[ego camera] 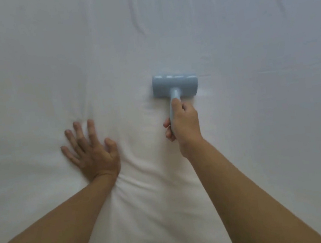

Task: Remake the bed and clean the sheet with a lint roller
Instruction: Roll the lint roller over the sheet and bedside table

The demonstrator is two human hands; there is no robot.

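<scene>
Right hand grip: fingers and thumb wrapped round the handle of the pale blue plastic lint roller, clenched on it, knuckles up, back of hand to camera. Handle runs from the fist away from the person to the roller's wide barrel head, which lies crosswise, flat on the white bed sheet. Right forearm comes in from the lower right corner, extended nearly straight, wrist in line with the handle.

Left hand grip: released, nothing held. Palm down on the sheet, fingers spread and straight, thumb out toward the roller side. It sits left of the roller and nearer the person, well apart from it. Left forearm enters from the lower left corner, angled up to the wrist.

Sheet fills the whole view. Soft creases radiate from under the left hand's heel and wrist; a low fold runs between the two forearms. Faint long wrinkles beyond the roller head, toward the far side of the bed. Focus is soft; roller's sticky surface detail can't be made out.
</scene>
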